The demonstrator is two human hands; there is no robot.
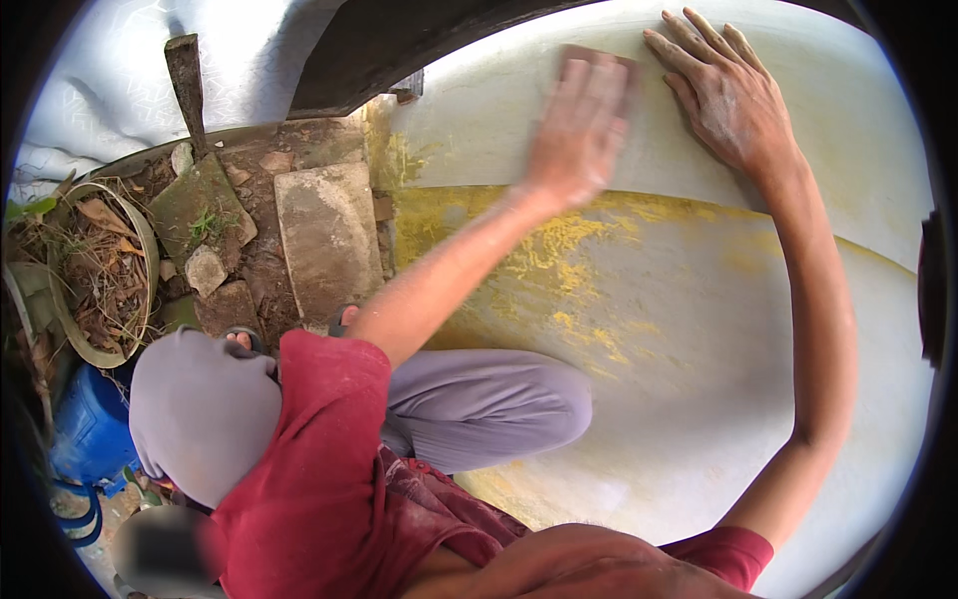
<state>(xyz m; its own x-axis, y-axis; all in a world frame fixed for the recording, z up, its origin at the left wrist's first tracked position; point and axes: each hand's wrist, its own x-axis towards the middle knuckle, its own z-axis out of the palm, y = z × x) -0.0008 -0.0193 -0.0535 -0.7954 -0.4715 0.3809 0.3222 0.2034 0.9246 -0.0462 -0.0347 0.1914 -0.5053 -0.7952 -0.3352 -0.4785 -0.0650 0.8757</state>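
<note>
My left hand point(577, 140), smeared by motion, presses a brown sheet of sandpaper point(629, 76) flat against the upper part of a large pale panel point(479, 130). The sheet's edge shows past my fingertips; the rest is hidden under the hand. To the right, my right hand point(726, 100) lies open on the same panel, fingers spread and dusted with pale powder. It holds nothing. Below a long seam, the lower panel point(689, 299) is greyish white with worn yellow patches point(574, 265), densest near its left end and along the seam.
My bent knee point(489, 404) is close to the lower panel. At the left are a stone slab point(329, 230), a round planter point(153, 270) of dry leaves, a blue plastic container point(88, 424) and a wooden stake point(186, 90). A dark curved edge point(399, 45) borders the upper panel.
</note>
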